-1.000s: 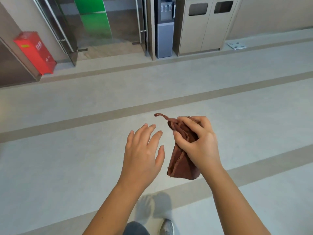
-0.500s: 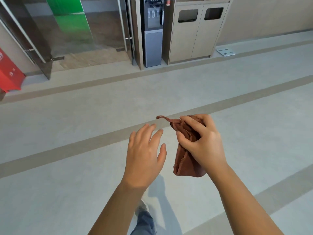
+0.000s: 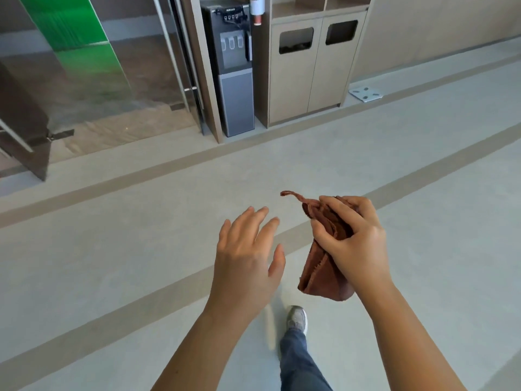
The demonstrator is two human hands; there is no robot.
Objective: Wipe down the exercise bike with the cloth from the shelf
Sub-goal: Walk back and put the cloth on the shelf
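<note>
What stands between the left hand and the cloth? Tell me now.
Nothing visible does. The left hand is open beside the cloth, which the right hand grips; only floor shows in the gap between them.

Our single head-worn view looks forward and down toward the tall grey box-shaped water dispenser, well ahead; our left hand and right hand hang close, far nearer than it.

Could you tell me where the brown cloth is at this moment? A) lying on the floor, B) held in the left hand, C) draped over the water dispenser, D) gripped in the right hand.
D: the right hand curls its fingers round the bunched brown cloth, while the left hand beside it is open and holds nothing.
</note>
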